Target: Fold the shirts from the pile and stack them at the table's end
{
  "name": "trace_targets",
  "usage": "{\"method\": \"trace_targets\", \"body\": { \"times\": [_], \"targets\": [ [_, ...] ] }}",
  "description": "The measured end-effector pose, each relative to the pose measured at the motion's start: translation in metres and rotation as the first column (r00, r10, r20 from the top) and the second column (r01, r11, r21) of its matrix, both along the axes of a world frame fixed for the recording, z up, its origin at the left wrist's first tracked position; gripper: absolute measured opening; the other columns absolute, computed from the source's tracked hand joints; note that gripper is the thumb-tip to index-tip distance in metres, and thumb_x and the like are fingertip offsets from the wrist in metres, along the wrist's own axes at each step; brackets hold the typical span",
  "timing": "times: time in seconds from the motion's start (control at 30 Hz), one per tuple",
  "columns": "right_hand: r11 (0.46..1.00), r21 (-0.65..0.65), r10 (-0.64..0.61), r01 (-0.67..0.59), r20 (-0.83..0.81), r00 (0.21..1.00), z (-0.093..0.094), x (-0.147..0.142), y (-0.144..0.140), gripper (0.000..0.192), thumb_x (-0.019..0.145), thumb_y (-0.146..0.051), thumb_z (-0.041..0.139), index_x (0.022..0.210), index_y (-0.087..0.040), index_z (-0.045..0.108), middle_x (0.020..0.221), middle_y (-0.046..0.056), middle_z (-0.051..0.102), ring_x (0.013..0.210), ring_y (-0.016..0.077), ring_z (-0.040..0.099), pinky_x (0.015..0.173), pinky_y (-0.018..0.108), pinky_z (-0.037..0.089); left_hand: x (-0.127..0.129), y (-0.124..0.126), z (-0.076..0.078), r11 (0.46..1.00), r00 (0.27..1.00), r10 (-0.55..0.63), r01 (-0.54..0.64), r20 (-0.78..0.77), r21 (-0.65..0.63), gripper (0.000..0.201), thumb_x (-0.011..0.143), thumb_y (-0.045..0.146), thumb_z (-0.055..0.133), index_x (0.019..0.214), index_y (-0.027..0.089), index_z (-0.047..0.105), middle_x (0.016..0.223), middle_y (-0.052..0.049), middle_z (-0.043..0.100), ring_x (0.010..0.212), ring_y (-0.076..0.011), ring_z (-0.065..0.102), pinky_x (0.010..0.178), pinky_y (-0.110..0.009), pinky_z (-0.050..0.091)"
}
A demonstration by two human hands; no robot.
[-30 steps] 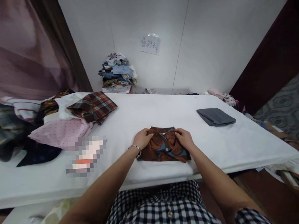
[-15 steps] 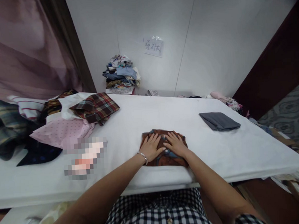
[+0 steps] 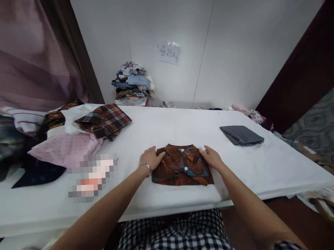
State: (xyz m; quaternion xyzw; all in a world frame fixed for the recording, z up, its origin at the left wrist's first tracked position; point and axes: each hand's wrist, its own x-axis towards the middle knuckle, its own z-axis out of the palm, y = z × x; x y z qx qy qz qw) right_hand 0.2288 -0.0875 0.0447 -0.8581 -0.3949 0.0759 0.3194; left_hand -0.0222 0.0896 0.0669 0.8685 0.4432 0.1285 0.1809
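Observation:
A folded brown shirt (image 3: 183, 167) with blue-grey patches and a white button lies on the white tabletop in front of me, collar at the far side. My left hand (image 3: 152, 157) is at its left edge, fingers loosely stretched and the thumb over the cloth. Along the right edge is my right hand (image 3: 212, 158), open, its fingers apart and its thumb side close to the fabric. Whether any cloth is pinched under the fingers is hard to see.
To the left is a heap of loose clothes with a plaid shirt (image 3: 107, 120) and a pink dotted garment (image 3: 64, 147). Beside it lies a blurred-out object (image 3: 93, 179). A folded grey garment (image 3: 242, 135) rests on the right. Stacked clothes (image 3: 132, 84) stand by the wall.
Both hands have slid outward from the middle of the shirt to its left and right edges. The shirt's collar and button now show, and it looks flatter and wider.

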Motion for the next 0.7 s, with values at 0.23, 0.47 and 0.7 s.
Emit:
{"method": "trace_targets", "body": {
  "times": [0.23,0.47,0.7],
  "targets": [
    [0.99,0.008,0.139,-0.138,-0.04,0.99,-0.004,-0.014,0.021,0.048,0.067,-0.016,0.058,0.114,-0.023,0.065,0.113,0.006,0.07,0.107,0.0251,0.063,0.091,0.035,0.048,0.024,-0.016,0.001,0.979,0.997,-0.066,0.074,0.045,-0.192,0.039,0.077,0.029,0.058,0.114,0.016,0.058,0.111,-0.016,0.068,0.102,-0.0311,0.064,0.083,-0.037,0.048],
    [0.948,0.292,0.18,-0.124,-0.173,0.968,0.02,-0.007,0.055,0.046,0.063,-0.017,0.052,0.107,-0.019,0.067,0.099,0.003,0.072,0.092,0.021,0.066,0.084,0.033,0.051,0.029,0.004,0.03,0.996,0.958,-0.063,0.079,0.28,-0.044,0.04,0.077,0.013,0.052,0.115,0.021,0.059,0.118,-0.008,0.066,0.111,-0.0242,0.06,0.095,-0.031,0.044],
    [0.977,0.207,0.06,-0.05,-0.043,0.997,0.04,-0.007,0.108,0.054,0.069,-0.018,0.059,0.122,-0.014,0.06,0.123,0.013,0.064,0.118,0.0274,0.056,0.104,0.044,0.04,0.041,0.052,0.03,0.995,0.984,0.069,-0.057,0.164,-0.08,0.055,0.076,0.034,0.066,0.126,0.014,0.051,0.13,-0.019,0.057,0.124,-0.0312,0.051,0.099,-0.038,0.042]
  ]
}}
